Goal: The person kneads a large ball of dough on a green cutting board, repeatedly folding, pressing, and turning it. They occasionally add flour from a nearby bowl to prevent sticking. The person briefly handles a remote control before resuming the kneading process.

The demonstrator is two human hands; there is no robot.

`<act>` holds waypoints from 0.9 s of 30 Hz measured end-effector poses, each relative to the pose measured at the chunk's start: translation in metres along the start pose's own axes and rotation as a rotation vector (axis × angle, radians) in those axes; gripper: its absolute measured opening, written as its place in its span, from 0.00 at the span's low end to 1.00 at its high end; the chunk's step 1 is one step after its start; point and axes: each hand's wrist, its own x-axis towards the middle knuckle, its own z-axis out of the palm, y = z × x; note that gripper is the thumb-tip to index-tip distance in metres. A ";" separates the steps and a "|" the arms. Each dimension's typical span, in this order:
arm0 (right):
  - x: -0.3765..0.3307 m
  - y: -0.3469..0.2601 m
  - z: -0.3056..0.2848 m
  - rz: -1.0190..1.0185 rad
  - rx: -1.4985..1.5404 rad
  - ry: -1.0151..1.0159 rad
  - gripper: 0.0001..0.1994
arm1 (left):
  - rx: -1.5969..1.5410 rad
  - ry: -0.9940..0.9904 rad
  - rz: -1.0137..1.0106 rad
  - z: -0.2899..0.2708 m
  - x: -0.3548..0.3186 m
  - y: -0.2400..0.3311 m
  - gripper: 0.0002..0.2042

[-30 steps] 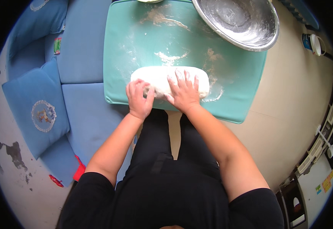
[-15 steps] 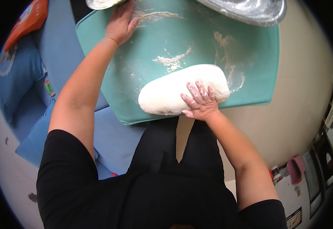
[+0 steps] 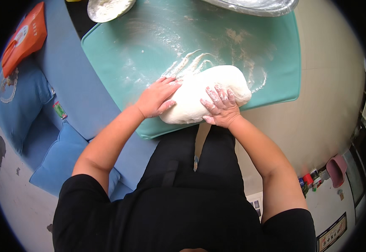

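Note:
A thick, smooth log of white dough [image 3: 191, 98] lies near the front edge of a green tabletop [image 3: 128, 38]. My left hand [image 3: 157, 95] rests against the dough's left end, its fingers stretched out toward the far side. On the right part of the dough, my right hand [image 3: 221, 107] lies flat with spread, floury fingers. Both hands touch the dough without wrapping round it. Streaks of loose flour [image 3: 187, 63] run across the table just beyond it.
A metal bowl of flour [image 3: 109, 9] stands at the far left corner, and a large silvery basin [image 3: 258, 7] at the far edge. Left of the table is a blue sofa [image 3: 71, 63] with blue cushions [image 3: 61, 155] and an orange bag [image 3: 25, 40].
My left hand has come back from beside the flour bowl to the dough's left end. New finger-like flour streaks mark the table. My right hand has stayed on the dough.

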 end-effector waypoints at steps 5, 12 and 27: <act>0.003 -0.013 -0.018 0.103 0.075 -0.171 0.34 | 0.096 0.023 -0.269 0.022 -0.017 0.023 0.31; 0.006 -0.011 -0.017 0.071 0.079 -0.235 0.36 | 0.371 0.068 -0.120 0.007 0.071 0.005 0.33; 0.019 0.001 -0.037 -0.087 0.141 -0.335 0.38 | -0.035 0.321 -0.531 0.053 -0.029 0.046 0.25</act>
